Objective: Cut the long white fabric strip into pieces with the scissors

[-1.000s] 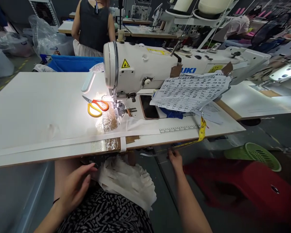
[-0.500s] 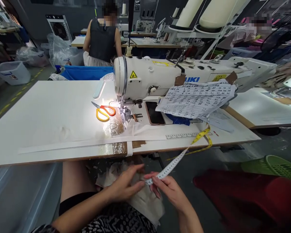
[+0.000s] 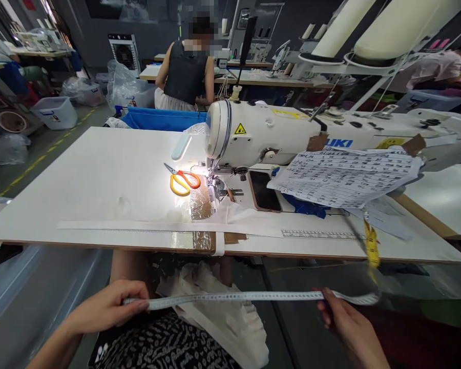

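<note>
White measuring tape [image 3: 234,296] stretches almost straight between my two hands, over my lap and just in front of the tabletop [image 3: 88,179]. My left hand [image 3: 111,307] pinches one end between thumb and curled fingers; my right hand [image 3: 346,320] grips it farther along, between thumb and forefinger. Past my right hand the tape bends back in a loose loop, and a yellow length of it hangs over the tabletop's front edge, below the handwritten sheet [image 3: 346,174]. Under the stretched part, crumpled cream cloth [image 3: 223,328] lies on my lap, partly covering my black-and-white patterned garment [image 3: 169,343]. On the tabletop, the scissors [image 3: 180,173] with orange and yellow handles lie left of the needle area of the white sewing machine [image 3: 249,133], where the lamp shines brightest. To the right of the needle area rests a dark-screened phone [image 3: 264,192], near the sheet. Ruler markings [image 3: 318,234] run along the front of the tabletop. Beyond the machine, a co-worker [image 3: 188,72] in a dark sleeveless top has their back to me.
</note>
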`<state>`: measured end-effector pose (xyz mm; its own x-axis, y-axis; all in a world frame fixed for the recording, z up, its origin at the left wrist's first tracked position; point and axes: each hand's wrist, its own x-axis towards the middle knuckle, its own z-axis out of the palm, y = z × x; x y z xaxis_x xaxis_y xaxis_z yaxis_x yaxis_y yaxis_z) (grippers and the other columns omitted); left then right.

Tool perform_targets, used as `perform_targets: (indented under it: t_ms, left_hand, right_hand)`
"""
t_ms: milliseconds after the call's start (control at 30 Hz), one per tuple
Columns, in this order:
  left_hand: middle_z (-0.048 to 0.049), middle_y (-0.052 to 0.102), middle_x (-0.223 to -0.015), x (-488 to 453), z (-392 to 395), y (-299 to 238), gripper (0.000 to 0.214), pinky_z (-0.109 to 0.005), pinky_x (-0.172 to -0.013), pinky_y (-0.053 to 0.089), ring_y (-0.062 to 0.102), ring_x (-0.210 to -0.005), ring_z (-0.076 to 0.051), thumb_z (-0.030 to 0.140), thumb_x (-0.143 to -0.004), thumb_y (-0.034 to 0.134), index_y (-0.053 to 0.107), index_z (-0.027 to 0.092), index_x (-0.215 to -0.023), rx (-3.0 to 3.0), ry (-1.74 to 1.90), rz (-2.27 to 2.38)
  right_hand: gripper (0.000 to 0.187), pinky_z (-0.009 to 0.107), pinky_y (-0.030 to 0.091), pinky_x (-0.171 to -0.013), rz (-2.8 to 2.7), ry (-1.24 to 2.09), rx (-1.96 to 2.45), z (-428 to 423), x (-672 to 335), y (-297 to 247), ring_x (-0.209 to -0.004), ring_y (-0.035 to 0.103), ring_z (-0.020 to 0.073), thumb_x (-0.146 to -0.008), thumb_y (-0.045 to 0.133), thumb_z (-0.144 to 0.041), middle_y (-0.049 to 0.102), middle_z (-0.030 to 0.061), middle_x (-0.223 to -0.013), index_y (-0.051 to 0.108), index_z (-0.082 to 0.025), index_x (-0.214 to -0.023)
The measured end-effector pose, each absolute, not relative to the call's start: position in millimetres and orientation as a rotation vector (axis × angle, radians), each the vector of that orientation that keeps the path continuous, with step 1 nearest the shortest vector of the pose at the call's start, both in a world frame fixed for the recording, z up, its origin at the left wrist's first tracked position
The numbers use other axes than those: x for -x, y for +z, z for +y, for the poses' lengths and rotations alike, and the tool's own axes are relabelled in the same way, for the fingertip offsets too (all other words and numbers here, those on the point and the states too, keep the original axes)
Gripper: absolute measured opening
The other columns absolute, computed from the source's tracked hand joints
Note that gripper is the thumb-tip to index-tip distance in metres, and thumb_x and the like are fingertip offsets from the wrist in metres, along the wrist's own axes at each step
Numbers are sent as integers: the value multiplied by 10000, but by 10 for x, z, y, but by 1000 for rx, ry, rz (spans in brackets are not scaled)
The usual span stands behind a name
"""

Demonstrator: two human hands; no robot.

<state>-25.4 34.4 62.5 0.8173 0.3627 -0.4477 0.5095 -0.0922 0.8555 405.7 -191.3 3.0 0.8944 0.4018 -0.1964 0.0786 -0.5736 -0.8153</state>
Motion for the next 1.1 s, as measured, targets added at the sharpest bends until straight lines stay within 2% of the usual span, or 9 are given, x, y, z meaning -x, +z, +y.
perform_targets:
  t_ms: [67,133,233,333,433,600,767,933,1100]
  left_hand:
    - [36,479,-636,244,300,619,362,-181,-511,313,405,-542,-73,463,-920,429,569,162,-775,-1755,-134,718]
    - [24,524,-662,118,226,587,341,-186,-561,335,443,-604,-87,433,-920,443,609,163,-795,-1832,-112,679]
    - [28,531,-623,-164,106,556,292,-184,-541,313,427,-573,-82,380,-914,469,650,161,-845,-1896,-69,539]
    - [30,541,-602,-385,47,608,229,-181,-502,288,411,-525,-73,316,-895,496,655,155,-856,-1922,30,465]
    - [21,581,-630,-415,120,706,165,-177,-508,301,434,-531,-71,266,-856,540,653,153,-816,-1955,154,488]
    - [3,626,-669,-84,375,806,178,-174,-530,356,496,-573,-76,303,-860,570,657,150,-838,-1821,243,647]
    - [-13,651,-720,139,496,803,200,-197,-560,414,547,-617,-92,339,-876,567,648,156,-862,-1785,449,841]
    - [-26,634,-755,203,664,709,174,-279,-685,454,561,-732,-135,283,-905,521,627,170,-825,-2158,1031,1134]
    - [-98,632,-1017,385,911,565,198,-377,-861,466,542,-993,-198,196,-911,468,599,160,-1054,-2384,1357,1260]
  right_hand:
    - [446,323,353,-356,-447,465,2446,-1874,-3917,72,-369,466,213,-593,558,-681,524,58,-416,560,-252,-468]
    - [444,326,398,-395,-670,390,2524,-1726,-3615,182,-434,540,242,-645,522,-685,606,66,-502,635,-260,-583]
    - [389,309,542,-696,-1188,561,2029,-1371,-2978,413,-830,665,239,-835,477,-556,713,73,-917,703,-245,-890]
    - [340,335,492,-920,-1618,844,1647,-1054,-2418,595,-1077,603,229,-889,515,-447,660,69,-1156,652,-257,-1136]
    - [415,323,526,-840,-1720,1045,1503,-876,-2167,661,-985,640,220,-907,507,-434,672,81,-1127,557,-242,-1271]
    - [298,265,523,-701,-1782,1088,1486,-630,-2266,711,-803,653,195,-934,447,-405,702,54,-929,664,-239,-1052]
    - [288,227,459,-529,-1851,1047,1533,-301,-2298,895,-598,591,157,-916,455,-428,667,6,-720,665,-239,-971]
    - [302,245,425,-547,-1891,907,1554,183,-2086,1017,-580,558,154,-895,454,-463,637,-7,-662,632,-230,-820]
    - [325,262,383,-528,-1976,838,1574,678,-1894,1021,-535,508,149,-863,443,-479,609,-12,-613,628,-219,-804]
